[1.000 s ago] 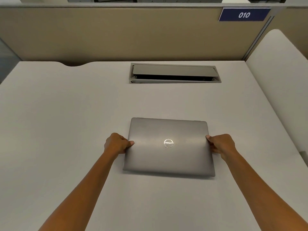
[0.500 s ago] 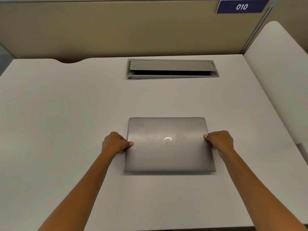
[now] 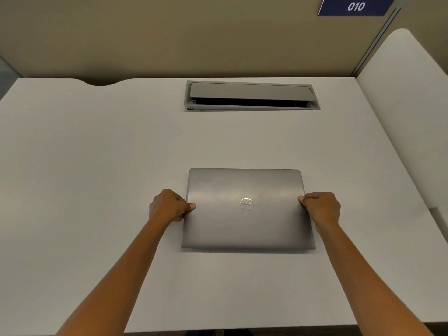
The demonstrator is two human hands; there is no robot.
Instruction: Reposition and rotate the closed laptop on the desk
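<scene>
A closed grey laptop with a round silver logo on its lid lies flat on the white desk, its long sides running left to right and squared to the desk's front edge. My left hand grips the laptop's left edge, thumb on the lid. At the right edge, my right hand holds it the same way, thumb on top. The fingers of both hands curl under the edges and are hidden.
A grey cable hatch with its lid ajar is set into the desk behind the laptop. A beige partition with a blue "010" sign closes the back. A white side panel stands at the right.
The laptop has turned slightly from a small tilt to square with the desk edge. Both hands keep their hold. The view has tipped down, showing the desk's front edge.
</scene>
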